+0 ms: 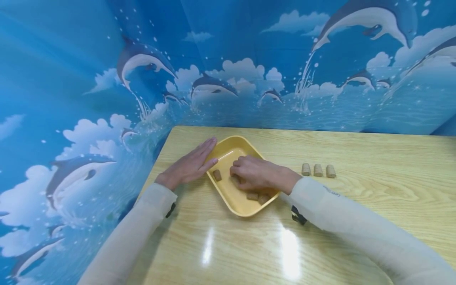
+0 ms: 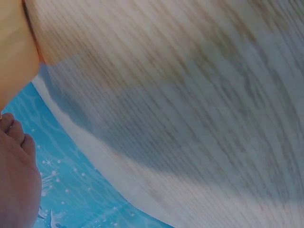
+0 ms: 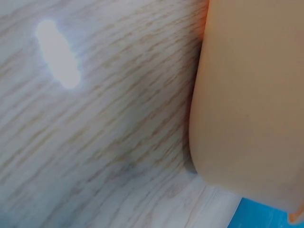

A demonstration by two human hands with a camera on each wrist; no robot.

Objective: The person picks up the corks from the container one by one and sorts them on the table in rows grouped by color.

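Observation:
A yellow rectangular tray [image 1: 231, 199] stands at an angle on the table, its side also filling part of the right wrist view. My left hand [image 1: 190, 164] touches its left rim with fingers fairly straight; part of that hand [image 2: 18, 175] shows in the left wrist view. My right hand [image 1: 254, 173] reaches inside the tray with its fingers bent downward. Whatever lies under those fingertips is mostly hidden. One brown cork [image 1: 217, 175] lies by the tray's left wall. Two more, a lying cork [image 1: 252, 196] and another cork [image 1: 263, 198], are below my right hand.
Three lighter corks stand in a row right of the tray, the middle cork [image 1: 318, 170] among them. The wood-grain table [image 1: 356, 206] reaches back to a blue dolphin-print backdrop [image 1: 228, 91], which also hangs along the left. Bright reflections mark the table's front part.

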